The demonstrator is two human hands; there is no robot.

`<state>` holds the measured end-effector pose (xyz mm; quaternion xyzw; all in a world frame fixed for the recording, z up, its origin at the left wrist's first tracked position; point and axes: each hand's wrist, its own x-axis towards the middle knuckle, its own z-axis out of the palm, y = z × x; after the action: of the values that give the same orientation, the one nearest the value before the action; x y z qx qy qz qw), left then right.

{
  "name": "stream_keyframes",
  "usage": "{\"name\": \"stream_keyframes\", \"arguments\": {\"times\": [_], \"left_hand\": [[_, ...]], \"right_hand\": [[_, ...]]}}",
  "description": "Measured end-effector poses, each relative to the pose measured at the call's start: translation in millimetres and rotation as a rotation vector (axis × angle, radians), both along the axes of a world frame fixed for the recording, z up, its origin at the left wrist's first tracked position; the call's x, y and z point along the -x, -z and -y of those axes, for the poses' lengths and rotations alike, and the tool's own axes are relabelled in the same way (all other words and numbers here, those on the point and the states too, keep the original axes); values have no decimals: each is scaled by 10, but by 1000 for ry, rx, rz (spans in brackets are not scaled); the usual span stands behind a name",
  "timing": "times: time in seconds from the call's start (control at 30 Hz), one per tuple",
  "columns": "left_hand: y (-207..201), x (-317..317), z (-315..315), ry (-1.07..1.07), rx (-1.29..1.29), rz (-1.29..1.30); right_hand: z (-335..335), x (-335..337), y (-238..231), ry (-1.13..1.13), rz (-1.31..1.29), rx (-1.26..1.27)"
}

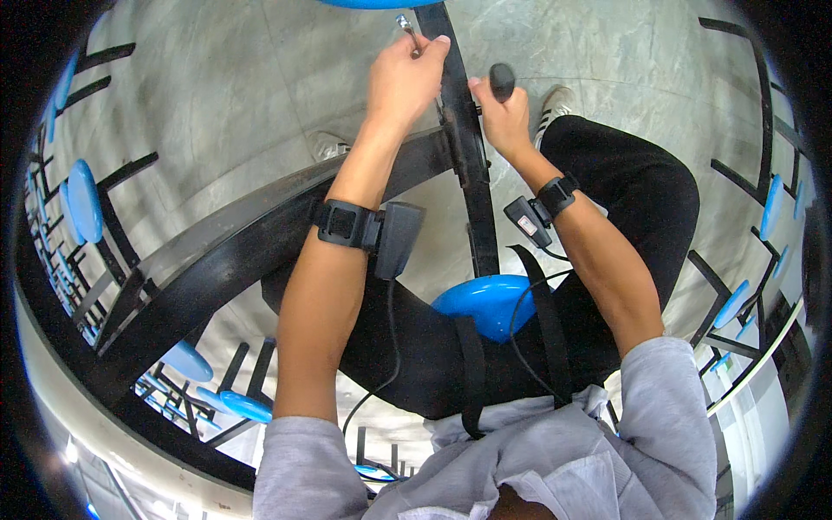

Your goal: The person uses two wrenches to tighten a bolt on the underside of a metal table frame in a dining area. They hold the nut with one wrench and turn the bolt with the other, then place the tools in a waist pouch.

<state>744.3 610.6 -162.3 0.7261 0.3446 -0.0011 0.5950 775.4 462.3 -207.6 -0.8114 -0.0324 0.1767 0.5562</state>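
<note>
A black metal bar runs between two blue stool seats, and my two hands are on either side of it. My left hand is closed around a slim, shiny metal wrench, whose rounded head sticks out beyond the fingers. On the bar's right side my right hand grips a tool with a thick black handle. The handle's rounded end points up, and its working end is hidden by hand and bar. A small bolt or bracket shows at the bar's edge between the hands.
A wide, dark beam slants from the lower left to the bar. The near blue seat lies between my legs; the far blue seat is at the top edge. Black cables hang from both wrist devices. More blue-seated frames stand on both sides.
</note>
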Motion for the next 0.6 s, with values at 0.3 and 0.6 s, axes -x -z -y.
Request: {"name": "stream_keyframes", "arguments": {"times": [0.3, 0.6], "left_hand": [[-15, -29, 28, 10, -89, -38], [20, -29, 28, 4, -97, -41]], "right_hand": [[-186, -130, -119, 147, -177, 181], [-265, -265, -329, 20, -374, 171]]}}
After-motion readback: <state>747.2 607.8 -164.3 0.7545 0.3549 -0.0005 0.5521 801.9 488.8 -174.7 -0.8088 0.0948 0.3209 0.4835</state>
